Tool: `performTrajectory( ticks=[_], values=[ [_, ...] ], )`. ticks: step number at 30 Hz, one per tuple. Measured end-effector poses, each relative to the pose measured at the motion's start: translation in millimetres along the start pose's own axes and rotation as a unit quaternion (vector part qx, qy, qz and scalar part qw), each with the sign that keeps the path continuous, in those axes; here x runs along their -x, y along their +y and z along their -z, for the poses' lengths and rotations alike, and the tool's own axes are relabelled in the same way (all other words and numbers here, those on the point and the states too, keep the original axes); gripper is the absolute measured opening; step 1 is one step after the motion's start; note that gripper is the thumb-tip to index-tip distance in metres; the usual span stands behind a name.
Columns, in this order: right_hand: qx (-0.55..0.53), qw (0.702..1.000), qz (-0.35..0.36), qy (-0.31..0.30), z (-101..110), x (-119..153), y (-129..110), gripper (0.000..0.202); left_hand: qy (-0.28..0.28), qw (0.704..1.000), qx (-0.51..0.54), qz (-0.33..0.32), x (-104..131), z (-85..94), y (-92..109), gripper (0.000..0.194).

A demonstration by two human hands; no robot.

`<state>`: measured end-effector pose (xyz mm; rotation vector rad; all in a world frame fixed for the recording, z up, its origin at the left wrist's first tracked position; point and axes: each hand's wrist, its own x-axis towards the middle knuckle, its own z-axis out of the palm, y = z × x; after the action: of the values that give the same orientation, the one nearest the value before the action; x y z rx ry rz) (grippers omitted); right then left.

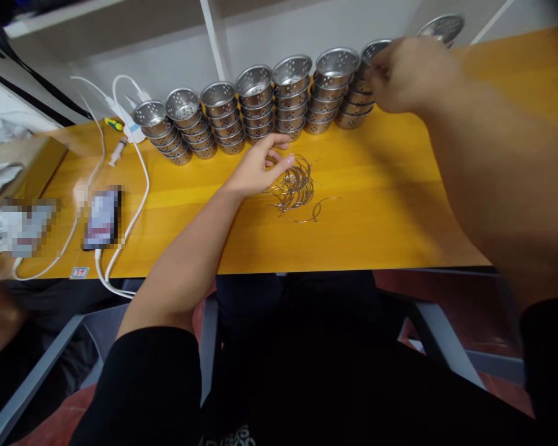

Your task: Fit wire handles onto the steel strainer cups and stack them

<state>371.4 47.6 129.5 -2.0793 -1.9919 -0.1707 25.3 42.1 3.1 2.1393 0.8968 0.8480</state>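
My left hand (265, 164) hovers at the left edge of a heap of thin curved metal wires (297, 186), thumb and fingers apart and nothing seen between them. A few loose wires (317, 212) lie just in front of the heap. My right hand (407, 74), slightly blurred, reaches to the back right, its fingers curled together beside a stack of perforated metal cups (354, 110). Whatever its fingertips grip is hidden. Behind that hand, another perforated metal cup (441, 28) shows partly.
Several more stacks of perforated cups (253, 87) stand in a row along the wall. On the left are a phone (101, 220) with white cables, a syringe (118, 152), a power strip (132, 129) and a cardboard box (37, 164). Another person's arm (0, 316) shows at lower left.
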Motion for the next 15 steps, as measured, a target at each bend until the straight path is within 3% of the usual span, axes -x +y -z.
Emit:
performTrajectory(
  ticks=[5, 10, 15],
  values=[
    [-0.03, 0.999, -0.024, -0.011, 8, 9, -6, 0.06, -0.005, 1.0, -0.003, -0.004, 1, -1.1, 0, 0.058],
    [-0.047, 0.999, -0.011, -0.019, 13, 12, -10, 0.045, -0.003, 1.0, -0.008, -0.01, 0, -2.1, -2, 0.054],
    [-0.056, 0.993, -0.081, -0.064, 23, 9, -18, 0.042, -0.005, 1.0, -0.023, 0.001, 1, -0.4, 2, 0.054]
  ],
)
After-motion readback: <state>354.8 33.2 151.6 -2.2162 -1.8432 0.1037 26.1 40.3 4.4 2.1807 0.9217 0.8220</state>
